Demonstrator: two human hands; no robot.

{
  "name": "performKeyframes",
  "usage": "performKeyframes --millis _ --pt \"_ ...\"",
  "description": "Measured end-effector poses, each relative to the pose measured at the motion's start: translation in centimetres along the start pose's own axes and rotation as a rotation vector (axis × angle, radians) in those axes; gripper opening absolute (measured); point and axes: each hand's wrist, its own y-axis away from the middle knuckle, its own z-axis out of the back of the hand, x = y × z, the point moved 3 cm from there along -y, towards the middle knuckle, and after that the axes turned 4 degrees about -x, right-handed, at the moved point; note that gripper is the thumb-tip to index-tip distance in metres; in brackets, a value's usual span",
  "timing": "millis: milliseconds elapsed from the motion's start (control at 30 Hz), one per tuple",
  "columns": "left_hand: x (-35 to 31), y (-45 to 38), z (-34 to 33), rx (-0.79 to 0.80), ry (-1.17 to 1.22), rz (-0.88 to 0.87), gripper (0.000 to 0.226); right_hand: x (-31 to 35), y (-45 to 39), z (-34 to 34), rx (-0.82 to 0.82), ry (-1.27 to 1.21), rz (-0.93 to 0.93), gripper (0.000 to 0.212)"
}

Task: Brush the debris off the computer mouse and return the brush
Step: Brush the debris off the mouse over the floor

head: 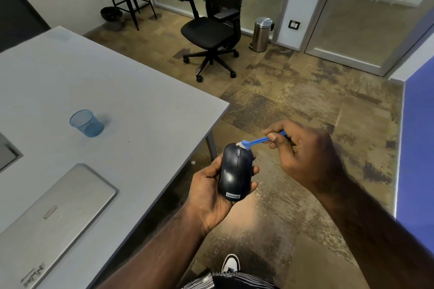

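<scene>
Mouse (234,171) cradled in my left hand (211,195), fingers wrapped on its sides, off the desk edge. My right hand (303,155) pinches the brush (258,140) handle; bristles touch the scroll wheel. Shell looks light, smooth, slippery: I grip the flanks.

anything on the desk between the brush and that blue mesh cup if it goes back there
Nothing visible. The brush is in the right hand, off the desk's edge, and the desk is bare up to the blue mesh cup. The laptop lies nearer, off that line.
</scene>
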Motion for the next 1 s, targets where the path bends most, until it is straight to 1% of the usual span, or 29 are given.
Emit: performKeyframes --millis 100,167,233,333,400,467,567,633,733,833,900,1000 --pt "-0.8 0.5 0.5 -0.002 0.019 -0.025 0.05 -0.3 -0.7 -0.8 0.068 0.103 -0.005 0.012" --pt "-1.5 0.9 1.2 -0.017 0.044 -0.045 0.051 -1.1 -1.1 -1.6 0.129 0.172 -0.086 0.01" --pt "-2.5 1.4 2.2 -0.03 0.067 -0.072 0.052 -1.8 -1.2 -2.6 0.141 0.123 -0.194 0.011" --pt "-4.5 2.4 3.7 -0.05 0.115 -0.131 0.053 -2.7 -1.8 -4.1 0.051 -0.14 -0.437 0.012" --pt "-5.9 3.4 4.7 -0.059 0.13 -0.178 0.051 -2.7 -1.9 -5.5 -0.008 -0.338 -0.613 0.008" --pt "-7.4 4.3 5.6 -0.064 0.141 -0.222 0.047 -2.1 -1.5 -7.6 -0.033 -0.525 -0.776 0.003" --pt "-10.0 5.5 7.6 -0.098 0.148 -0.303 0.046 -0.3 -0.4 -11.8 -0.002 -0.845 -1.003 0.006" --pt "-11.8 6.1 9.2 -0.146 0.148 -0.335 0.045 1.6 0.1 -14.6 0.074 -0.965 -1.108 0.008" --pt "-14.7 7.1 11.9 -0.225 0.155 -0.376 0.043 5.0 0.4 -19.1 0.221 -1.051 -1.189 0.017" --pt "-17.4 8.0 14.7 -0.299 0.103 -0.437 0.04 8.6 -0.1 -23.0 0.312 -1.1 -1.243 0.021" --pt "-18.9 8.5 16.4 -0.344 0.092 -0.457 0.039 10.6 -0.8 -25.3 0.354 -1.048 -1.219 0.022" --pt "-21.0 8.8 18.9 -0.418 0.047 -0.471 0.036 13.3 -1.9 -28.2 0.388 -0.915 -1.122 0.021"
